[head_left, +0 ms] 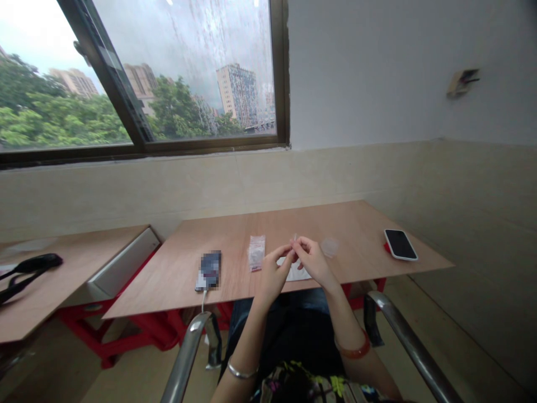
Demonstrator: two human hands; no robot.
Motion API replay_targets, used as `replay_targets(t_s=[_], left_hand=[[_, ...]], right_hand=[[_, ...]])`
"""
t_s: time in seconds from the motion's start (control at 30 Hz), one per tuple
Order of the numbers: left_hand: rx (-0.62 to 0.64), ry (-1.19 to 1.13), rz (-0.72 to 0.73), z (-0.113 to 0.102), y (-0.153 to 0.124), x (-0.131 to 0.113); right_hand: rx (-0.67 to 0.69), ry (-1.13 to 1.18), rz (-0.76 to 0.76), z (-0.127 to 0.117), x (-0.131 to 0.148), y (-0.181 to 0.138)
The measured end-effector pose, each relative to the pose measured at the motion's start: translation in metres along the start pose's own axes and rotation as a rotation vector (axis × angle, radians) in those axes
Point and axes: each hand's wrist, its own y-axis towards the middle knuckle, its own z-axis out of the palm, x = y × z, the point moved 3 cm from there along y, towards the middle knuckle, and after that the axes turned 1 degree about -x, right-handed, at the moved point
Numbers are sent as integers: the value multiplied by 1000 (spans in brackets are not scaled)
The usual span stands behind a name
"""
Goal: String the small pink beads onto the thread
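Note:
My left hand (pixel 274 272) and my right hand (pixel 312 260) meet above the front edge of the plywood table (pixel 268 226), fingertips pinched together on a tiny pale thing that I cannot make out. A white sheet (pixel 296 274) lies under the hands. A small clear plastic bag (pixel 256 252) lies just left of my left hand. A faint clear round piece (pixel 330 246) rests to the right of my right hand.
A phone (pixel 209 270) on a white cable lies left of the bag. Another phone (pixel 400 244) in a white case sits at the table's right edge. Chrome chair arms (pixel 188 350) flank my lap. A second table (pixel 62 268) at left carries a black object (pixel 29 266).

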Motion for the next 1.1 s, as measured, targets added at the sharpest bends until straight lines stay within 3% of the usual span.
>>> replay_targets(t_s=[0.13,0.37,0.47,0.63,0.8,0.93,1.1], left_hand=[[-120,-28,-28,-5,3,7],[-410,246,38,-19,2,16],[-474,236,58,-24,2,17],[-327,368,206,-19,4,16],[-227,355,167,-13,7,21],[-218,374,175,-17,12,22],[-169,325,150,-19,21,16]], right_hand=[[70,-19,-13,5,-3,1],[102,-171,-191,16,2,-2],[50,-269,-197,18,1,-3],[-26,-408,-213,13,-1,-2],[-20,-489,-277,8,1,-1],[-69,-567,-433,-1,11,-1],[110,-648,-553,0,11,0]])
